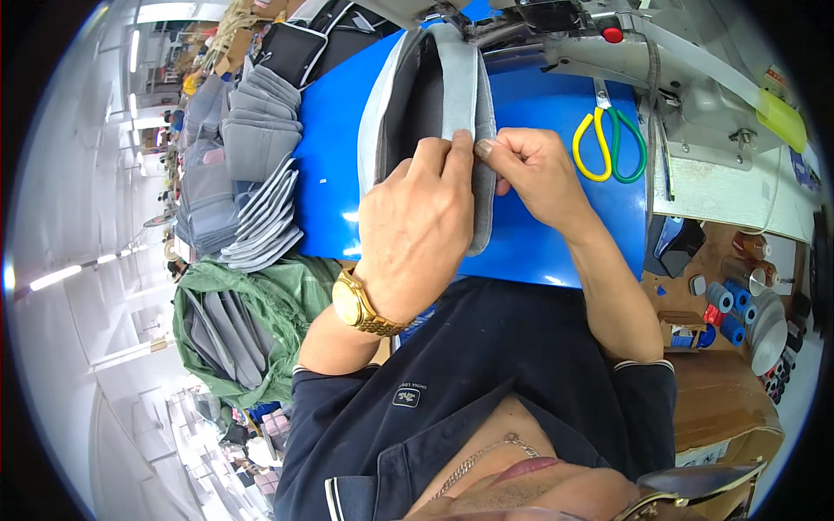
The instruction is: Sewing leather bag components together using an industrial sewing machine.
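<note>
A grey fabric pouch-like piece (460, 82) with a dark inner side lies lengthwise on the blue work surface, its far end under the sewing machine. My left hand (417, 213), with a gold watch at the wrist, is closed over its near part. Two of its fingers press along the pale strip, and the thumb is hidden. To the right, my right hand (534, 169) is pinching the right edge of the same piece. Both hands meet near the middle of that edge, fingertips almost touching.
Yellow-and-green-handled scissors (599, 143) lie on the blue surface (556, 243) at the right. The sewing machine (573, 56) spans the far side. Stacked grey pieces (261, 130) stand left, above a green sack (287, 300) of similar pieces. Thread spools (734, 313) sit far right.
</note>
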